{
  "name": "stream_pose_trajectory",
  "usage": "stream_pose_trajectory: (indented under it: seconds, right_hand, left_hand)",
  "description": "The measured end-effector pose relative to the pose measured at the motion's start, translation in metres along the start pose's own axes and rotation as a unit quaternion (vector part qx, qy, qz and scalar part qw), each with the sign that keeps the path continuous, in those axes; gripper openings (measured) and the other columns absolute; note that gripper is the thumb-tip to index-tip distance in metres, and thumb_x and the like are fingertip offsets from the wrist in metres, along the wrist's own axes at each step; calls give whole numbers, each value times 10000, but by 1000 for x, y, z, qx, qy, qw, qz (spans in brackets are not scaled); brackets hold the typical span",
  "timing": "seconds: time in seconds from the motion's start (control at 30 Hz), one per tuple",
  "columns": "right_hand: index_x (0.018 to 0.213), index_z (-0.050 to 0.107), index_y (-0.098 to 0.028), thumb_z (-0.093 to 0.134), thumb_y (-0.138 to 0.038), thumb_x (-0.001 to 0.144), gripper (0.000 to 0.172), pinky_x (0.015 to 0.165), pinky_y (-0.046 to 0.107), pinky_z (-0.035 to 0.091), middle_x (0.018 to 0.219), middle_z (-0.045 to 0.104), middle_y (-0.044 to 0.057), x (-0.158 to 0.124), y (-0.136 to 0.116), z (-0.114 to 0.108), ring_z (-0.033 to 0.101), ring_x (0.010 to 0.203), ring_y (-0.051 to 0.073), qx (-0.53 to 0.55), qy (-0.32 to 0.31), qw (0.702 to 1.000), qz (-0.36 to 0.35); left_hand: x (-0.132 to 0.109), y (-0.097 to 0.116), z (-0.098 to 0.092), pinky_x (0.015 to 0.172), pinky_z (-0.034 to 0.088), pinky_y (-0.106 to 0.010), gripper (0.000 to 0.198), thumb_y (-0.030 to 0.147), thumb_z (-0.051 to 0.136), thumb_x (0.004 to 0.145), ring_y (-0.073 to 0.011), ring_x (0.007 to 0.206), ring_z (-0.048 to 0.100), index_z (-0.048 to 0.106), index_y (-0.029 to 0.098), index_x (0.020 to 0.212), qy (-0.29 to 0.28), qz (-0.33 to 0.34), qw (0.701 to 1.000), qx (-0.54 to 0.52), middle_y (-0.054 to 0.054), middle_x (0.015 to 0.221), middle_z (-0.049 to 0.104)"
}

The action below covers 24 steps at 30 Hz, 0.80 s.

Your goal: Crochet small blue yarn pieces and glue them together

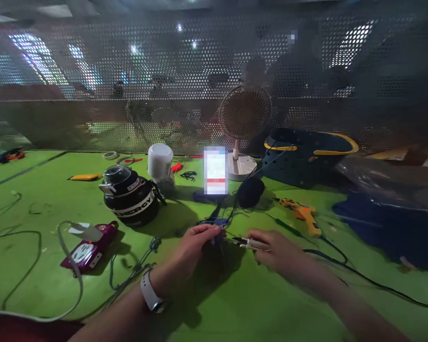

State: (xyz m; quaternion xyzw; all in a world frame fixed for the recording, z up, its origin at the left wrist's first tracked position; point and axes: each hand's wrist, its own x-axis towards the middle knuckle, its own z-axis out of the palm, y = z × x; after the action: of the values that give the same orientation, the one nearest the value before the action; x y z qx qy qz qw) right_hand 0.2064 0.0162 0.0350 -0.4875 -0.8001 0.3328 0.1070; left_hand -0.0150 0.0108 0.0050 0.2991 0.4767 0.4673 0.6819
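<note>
My left hand (199, 240), with a white watch (150, 292) on its wrist, pinches something small just above the green table. Thin strands and a small blue piece (220, 222) show at its fingertips; what exactly the fingers hold is blurred. My right hand (276, 251) is closed round white-handled pliers (255, 243). Their dark jaws point left toward the left fingertips, with a small gap between. Behind the hands, a lit phone (216, 171) stands upright, and a dark cord runs down from near a dark round bundle (250, 192).
A black jug (130, 197), a white container (160, 161) and a purple power strip (89, 249) stand left. A fan (245, 114) and a dark basket (299, 164) are behind. An orange glue gun (303, 213), its cord and dark blue cloth (388, 232) lie right.
</note>
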Motion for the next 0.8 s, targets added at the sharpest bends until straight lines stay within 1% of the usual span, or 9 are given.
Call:
stream_pose_trajectory:
  seconds: [0.03, 0.1, 0.17, 0.23, 0.33, 0.43, 0.57, 0.73, 0.8]
  right_hand:
    - [933, 676, -208, 499, -56, 726, 312, 523, 228, 339, 701, 656, -13, 0, 0, 2, 534, 596, 135, 13, 6, 1000, -15]
    - [996, 693, -215, 521, -118, 803, 276, 587, 248, 384, 807, 694, 12, 2, 0, 5, 581, 689, 160, 33, 20, 998, -45]
    - [1045, 699, -230, 486, -252, 917, 249, 666, 277, 423, 916, 709, 36, 4, 3, 8, 613, 798, 186, 55, 36, 996, -66]
    - [1077, 701, -248, 431, -374, 972, 316, 699, 297, 433, 922, 706, 46, 6, 6, 11, 619, 831, 198, 54, 54, 994, -76]
    - [1102, 698, -251, 441, -427, 971, 337, 682, 297, 433, 855, 688, 47, 7, 9, 14, 615, 788, 193, 34, 75, 993, -87]
    - [1089, 700, -247, 456, -432, 968, 329, 685, 289, 436, 853, 686, 41, 7, 9, 15, 618, 793, 186, 31, 81, 992, -92]
    - [1065, 697, -251, 451, -435, 972, 321, 675, 276, 429, 861, 690, 30, 6, 6, 16, 620, 792, 176, 27, 80, 993, -85]
    - [879, 683, -200, 446, -465, 963, 366, 614, 265, 402, 786, 666, 26, 7, 2, 17, 595, 715, 164, 16, 76, 995, -66]
    - [849, 677, -195, 456, -467, 956, 366, 602, 263, 395, 768, 665, 24, 7, 1, 18, 592, 702, 163, 19, 73, 995, -63]
  left_hand:
    - [-1, 1, 1, 731, 448, -263, 215, 322, 848, 606, -168, 736, 637, 764, 151, 707, -2, -1, 1000, -2, -53, 752, 747]
    - [-2, 2, 2, 697, 441, -267, 217, 322, 847, 608, -161, 689, 625, 761, 152, 711, -5, -7, 1000, -4, -45, 721, 736]
    - [-4, 3, 4, 677, 430, -261, 208, 314, 847, 609, -152, 672, 614, 760, 159, 716, -3, -9, 1000, -3, -35, 717, 732]
    - [-4, 3, 4, 678, 424, -257, 196, 307, 847, 608, -150, 682, 611, 758, 165, 709, -3, -9, 1000, -3, -30, 729, 732]
    - [-5, 2, 5, 667, 414, -252, 175, 304, 841, 618, -140, 670, 601, 757, 173, 697, -6, -5, 1000, 1, -21, 715, 724]
    - [-5, 0, 5, 634, 398, -249, 168, 313, 832, 639, -126, 625, 580, 755, 175, 695, -12, -2, 1000, 10, -9, 658, 699]
    - [-6, -2, 6, 600, 386, -252, 191, 332, 833, 639, -120, 581, 568, 751, 169, 696, -30, -28, 999, 1, -8, 635, 686]
    - [-4, -6, 4, 609, 402, -255, 175, 308, 832, 655, -124, 586, 588, 765, 162, 725, -50, -37, 998, -4, -26, 659, 708]
    - [-4, -8, 4, 624, 414, -262, 163, 291, 833, 656, -135, 608, 609, 767, 159, 725, -54, -49, 997, -15, -42, 689, 726]
